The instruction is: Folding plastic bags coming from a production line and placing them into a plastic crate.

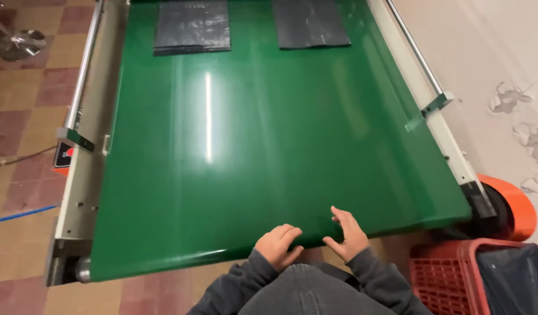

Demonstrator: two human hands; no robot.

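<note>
Both hands are being rested empty at the near edge of the green belt (269,146): left hand (278,245) loosely curled, right hand (346,233) spread. Two dark bags (192,26) are lying far beyond the fingers; they are judged light, limp and slippery, best pinched at an edge.

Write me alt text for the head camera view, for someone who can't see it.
A person's left hand and right hand rest empty on the near edge of a wide green conveyor belt. Two dark plastic bags lie flat at its far end, and a red crate stands at lower right.
</note>
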